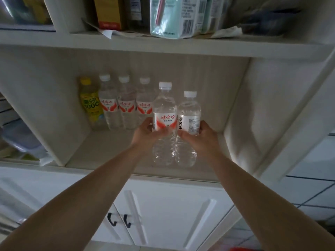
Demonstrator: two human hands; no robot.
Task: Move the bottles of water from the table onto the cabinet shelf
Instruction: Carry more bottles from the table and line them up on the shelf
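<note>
Both arms reach into the open cabinet shelf (112,153). My left hand (147,133) grips a clear water bottle with a red-and-white label (165,113) around its middle. My right hand (201,135) grips a second clear water bottle with a white label (189,113). The two bottles stand upright side by side, touching, over the front part of the shelf; I cannot tell if their bases rest on it. At the back of the shelf three more red-labelled water bottles (126,104) stand in a row.
A yellow drink bottle (90,104) stands left of the row at the back. The upper shelf (163,44) holds boxes and packets (170,15). White cabinet doors with black handles (119,221) are below. Plastic containers (20,140) fill the left compartment.
</note>
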